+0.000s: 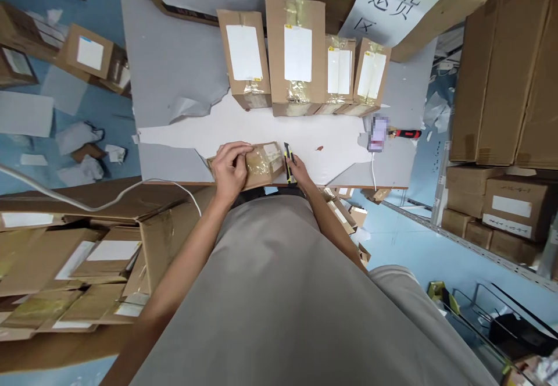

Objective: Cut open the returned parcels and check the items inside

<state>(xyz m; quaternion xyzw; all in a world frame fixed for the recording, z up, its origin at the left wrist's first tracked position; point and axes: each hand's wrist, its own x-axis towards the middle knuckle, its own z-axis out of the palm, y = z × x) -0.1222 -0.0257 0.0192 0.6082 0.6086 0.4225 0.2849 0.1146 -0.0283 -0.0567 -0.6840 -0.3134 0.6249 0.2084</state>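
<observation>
Near the front edge of the table lies a small cardboard box (258,168), wrapped with clear tape and bearing a white label. My left hand (231,171) grips its left side, with the fingers bent over the top. A yellow and black box cutter (288,164) is in my right hand (299,172), just off the box's right end. It points away from me, and its blade is too small to make out. Beyond them stand several taped boxes in a row, among them a tall one (296,54) with a white label.
A phone (378,132) on a white cable and a red-and-black handled tool (407,133) lie at the table's right. Large cartons with paper signs (394,2) stand at the back. On the left, a big carton (163,246) holds flattened boxes. Shelved boxes (508,206) line the right.
</observation>
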